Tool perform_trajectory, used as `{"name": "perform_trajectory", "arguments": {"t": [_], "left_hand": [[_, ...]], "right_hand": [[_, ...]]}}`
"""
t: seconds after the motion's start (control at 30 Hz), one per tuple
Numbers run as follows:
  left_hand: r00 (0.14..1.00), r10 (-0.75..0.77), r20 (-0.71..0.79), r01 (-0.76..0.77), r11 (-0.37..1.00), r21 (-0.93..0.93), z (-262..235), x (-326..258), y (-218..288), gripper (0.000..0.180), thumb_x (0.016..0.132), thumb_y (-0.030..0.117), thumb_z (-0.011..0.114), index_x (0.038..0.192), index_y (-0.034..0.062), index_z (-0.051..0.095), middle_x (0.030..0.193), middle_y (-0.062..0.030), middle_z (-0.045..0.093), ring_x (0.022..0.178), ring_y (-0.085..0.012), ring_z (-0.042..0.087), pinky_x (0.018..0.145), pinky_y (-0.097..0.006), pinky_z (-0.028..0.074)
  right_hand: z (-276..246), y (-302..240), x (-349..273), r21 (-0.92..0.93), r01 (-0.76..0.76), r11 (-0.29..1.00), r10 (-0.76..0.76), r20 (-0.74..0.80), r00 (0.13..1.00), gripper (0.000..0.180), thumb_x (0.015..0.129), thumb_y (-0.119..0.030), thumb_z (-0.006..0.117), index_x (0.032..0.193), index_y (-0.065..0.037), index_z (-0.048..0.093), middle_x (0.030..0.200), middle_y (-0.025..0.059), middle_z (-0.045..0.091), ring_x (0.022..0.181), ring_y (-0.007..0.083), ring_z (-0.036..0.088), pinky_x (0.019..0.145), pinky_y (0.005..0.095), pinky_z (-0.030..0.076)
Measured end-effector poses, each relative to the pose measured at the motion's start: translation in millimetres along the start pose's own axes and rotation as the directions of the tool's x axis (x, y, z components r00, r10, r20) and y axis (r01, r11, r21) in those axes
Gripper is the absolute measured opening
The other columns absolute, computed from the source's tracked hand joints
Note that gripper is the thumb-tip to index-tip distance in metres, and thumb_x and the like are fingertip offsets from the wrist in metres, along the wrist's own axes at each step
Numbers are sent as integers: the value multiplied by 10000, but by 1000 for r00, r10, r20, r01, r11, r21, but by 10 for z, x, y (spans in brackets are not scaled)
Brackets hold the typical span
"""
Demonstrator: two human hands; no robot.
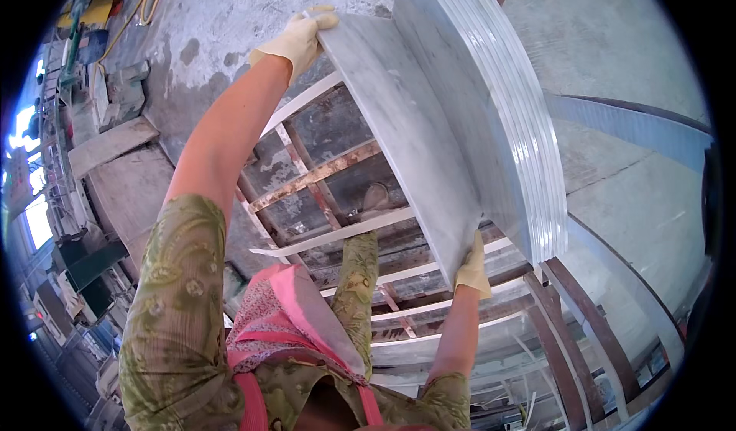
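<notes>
Floor (207,17): grey, is showing beneath the metal rack (314,174).
Slab (406,140): is lying tilted, left of the stack (529,117).
Left hand (295,39): you are grasping its far end.
Right hand (473,268): you are clasping its near end.

Beyond the metal rack's (314,173) far edge, the gloved left hand (299,39) grips a grey slab (406,132); the gloved right hand (474,268) touches its near end, beside stacked slabs (529,124).
</notes>
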State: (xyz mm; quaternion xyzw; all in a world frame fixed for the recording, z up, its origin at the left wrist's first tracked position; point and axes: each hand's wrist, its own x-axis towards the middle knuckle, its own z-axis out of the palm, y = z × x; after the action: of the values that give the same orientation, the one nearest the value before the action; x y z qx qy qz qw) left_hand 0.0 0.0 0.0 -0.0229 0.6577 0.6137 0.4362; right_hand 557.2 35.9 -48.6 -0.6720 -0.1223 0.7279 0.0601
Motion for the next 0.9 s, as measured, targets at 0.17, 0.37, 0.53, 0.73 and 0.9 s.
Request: {"name": "perform_trajectory", "arguments": {"t": [0.17, 0.37, 0.53, 0.73, 0.9], "left_hand": [[999, -39, 8, 38, 997, 64, 376, -263, 218, 480, 976, 183, 584, 1402, 3, 458, 1342, -171, 563, 1223, -265, 563, 1117, -387, 427], [938, -121, 325, -111, 782, 613, 724, -551, 720, 638, 1034, 488, 354, 1542, 105, 306, 1525, -133, 431, 1465, -283, 299, 1232, -391, 219], [865, 0, 502, -225, 894, 387, 922, -832, 729, 608, 1048, 515, 300, 1519, 140, 385, 1544, -112, 426, 1430, -304, 381, 1200, -387, 288], [923, -187, 337, -206, 499, 842, -151, -1791, -349, 534, 1049, 382, 299, 1439, 63, 474, 1454, -169, 516, 1360, -281, 480, 1147, -346, 364], [961, -275, 29, 61, 314, 947, -1838, -3361, -1307, 479, 1002, 369, 388, 1272, 38, 604, 1244, -265, 625, 1198, -402, 580, 1022, -460, 438]], "right_hand": [[-26, -259, -103, -158, 15, 987, -15, 0, 1000, 731, 974, -555, 499, 1477, -28, 443, 1441, 93, 541, 1331, 209, 488, 1146, 304, 322], [-713, -473, 270, 121, -282, 952, 280, 29, 959, 674, 983, -556, 489, 1353, 5, 539, 1407, 120, 567, 1194, 234, 608, 984, 356, 529], [-444, -488, -323, 136, 168, 976, -140, -195, 971, 565, 1010, -524, 486, 1209, -10, 609, 882, 104, 679, 757, 196, 678, 743, 294, 588], [-725, 344, -681, -209, -25, 978, -4, -135, 991, 495, 1021, -472, 495, 1173, -17, 617, 648, 130, 643, 508, 159, 569, 475, 236, 463], [-410, 1007, -1354, -388, -165, 907, 77, -232, 970, 395, 1020, -355, 477, 1183, -24, 619, 661, 150, 652, 504, 174, 574, 465, 283, 474]]}}
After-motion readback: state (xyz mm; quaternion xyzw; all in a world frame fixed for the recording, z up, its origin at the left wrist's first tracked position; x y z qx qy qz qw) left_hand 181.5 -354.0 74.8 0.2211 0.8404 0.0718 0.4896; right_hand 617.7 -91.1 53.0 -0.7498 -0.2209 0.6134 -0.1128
